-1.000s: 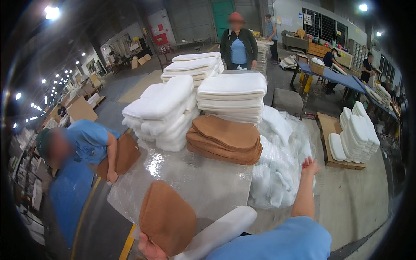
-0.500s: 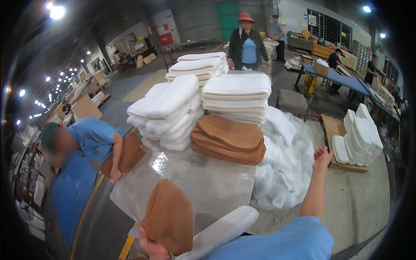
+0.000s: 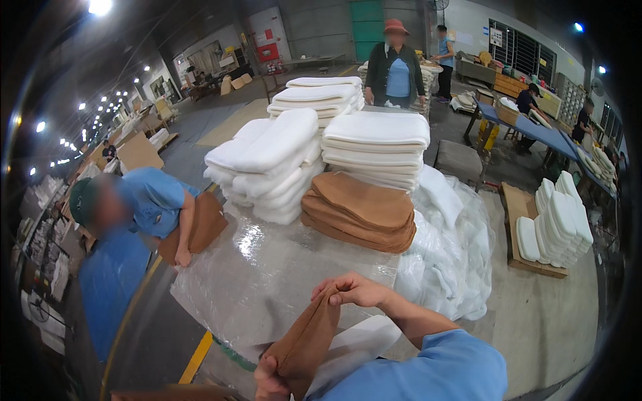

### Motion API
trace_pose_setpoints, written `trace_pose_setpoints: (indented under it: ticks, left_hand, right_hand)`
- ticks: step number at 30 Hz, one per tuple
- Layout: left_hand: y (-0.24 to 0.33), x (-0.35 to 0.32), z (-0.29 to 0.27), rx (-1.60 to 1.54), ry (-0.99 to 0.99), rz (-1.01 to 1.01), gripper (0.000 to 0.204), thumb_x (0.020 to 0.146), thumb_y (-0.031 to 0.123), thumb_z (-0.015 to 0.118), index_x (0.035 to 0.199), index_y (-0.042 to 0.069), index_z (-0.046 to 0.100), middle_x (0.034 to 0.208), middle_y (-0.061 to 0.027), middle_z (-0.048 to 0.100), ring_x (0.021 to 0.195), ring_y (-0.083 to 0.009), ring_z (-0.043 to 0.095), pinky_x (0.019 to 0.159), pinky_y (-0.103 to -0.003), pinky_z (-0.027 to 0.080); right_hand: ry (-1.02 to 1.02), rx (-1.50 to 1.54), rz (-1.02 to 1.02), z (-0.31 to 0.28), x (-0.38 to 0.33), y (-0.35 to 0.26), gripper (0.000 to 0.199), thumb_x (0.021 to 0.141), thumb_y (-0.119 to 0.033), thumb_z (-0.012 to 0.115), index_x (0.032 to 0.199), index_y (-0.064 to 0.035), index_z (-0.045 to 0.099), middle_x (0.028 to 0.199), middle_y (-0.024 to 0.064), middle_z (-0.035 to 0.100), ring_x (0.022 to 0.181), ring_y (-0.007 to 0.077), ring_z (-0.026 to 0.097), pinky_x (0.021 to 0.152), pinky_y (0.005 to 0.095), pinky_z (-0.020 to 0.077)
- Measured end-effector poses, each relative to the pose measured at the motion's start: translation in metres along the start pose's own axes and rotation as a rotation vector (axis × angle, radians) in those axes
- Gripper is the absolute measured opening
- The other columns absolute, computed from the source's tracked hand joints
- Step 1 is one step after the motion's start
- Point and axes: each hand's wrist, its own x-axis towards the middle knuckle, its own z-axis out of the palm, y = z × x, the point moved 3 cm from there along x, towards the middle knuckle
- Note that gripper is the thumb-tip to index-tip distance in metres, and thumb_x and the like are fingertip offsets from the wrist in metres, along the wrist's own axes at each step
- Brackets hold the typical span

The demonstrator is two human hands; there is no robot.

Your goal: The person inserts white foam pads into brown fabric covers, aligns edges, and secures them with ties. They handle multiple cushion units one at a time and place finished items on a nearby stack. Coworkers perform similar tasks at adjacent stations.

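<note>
A brown fabric cover (image 3: 309,339) hangs folded between my two hands, close to my body. My left hand (image 3: 270,378) grips its lower edge. My right hand (image 3: 353,290) pinches its upper corner between thumb and fingers. Behind the cover, a white padded piece (image 3: 366,339) lies along my right arm, partly hidden. Beyond my hands, a stack of brown covers (image 3: 361,212) rests on the plastic-covered table (image 3: 267,287), in front of stacked white pads (image 3: 376,134).
More white pads (image 3: 264,160) are piled left of centre. A clear plastic bag of white padding (image 3: 448,260) sits right of the table. At left a co-worker (image 3: 150,204) leans over brown covers; another person (image 3: 394,70) stands beyond the stacks. White pads (image 3: 562,214) lie on cardboard at right.
My right hand has come in from the far right and taken the cover's upper corner. The cover now stretches between both hands, tilted to the right. The view has shifted slightly.
</note>
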Motion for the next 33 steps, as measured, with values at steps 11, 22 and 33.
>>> trace_pose_setpoints:
  ticks: [11, 22, 33]
  left_hand:
    - [-0.033, -0.022, -0.038, 0.171, -0.193, -0.192, 0.088, 0.080, 0.047, 0.087, 0.145, -0.003, 0.053, 0.137, -0.0187, 0.066, 0.126, -0.0294, 0.063, 0.110, -0.047, 0.049]
    - [0.087, -0.020, -0.029, -0.086, -0.117, 0.581, 0.053, 0.105, 0.045, 0.059, 0.140, 0.005, 0.059, 0.142, -0.0149, 0.063, 0.132, -0.0348, 0.058, 0.110, -0.054, 0.048]
    - [0.106, -0.030, -0.027, -0.039, 0.090, 0.667, 0.049, 0.109, 0.044, 0.052, 0.139, 0.006, 0.060, 0.139, -0.0108, 0.065, 0.125, -0.0282, 0.062, 0.106, -0.049, 0.050]
  right_hand:
    - [0.056, -0.015, -0.245, 0.012, 0.025, 0.006, 0.020, 0.100, -0.020, 0.071, 0.106, -0.0015, 0.074, 0.114, 0.0078, 0.070, 0.110, 0.0196, 0.063, 0.099, 0.0356, 0.0478]
    - [-0.175, -0.673, 0.094, 0.034, -0.038, -0.014, 0.085, 0.091, -0.031, 0.078, 0.162, -0.0117, 0.035, 0.149, 0.0158, 0.054, 0.134, 0.0302, 0.053, 0.110, 0.0446, 0.0432]
    - [-0.444, -1.342, 0.213, 0.075, -0.117, 0.058, 0.064, 0.100, -0.025, 0.060, 0.159, -0.0180, 0.035, 0.153, 0.0138, 0.047, 0.143, 0.0324, 0.046, 0.113, 0.0569, 0.0410]
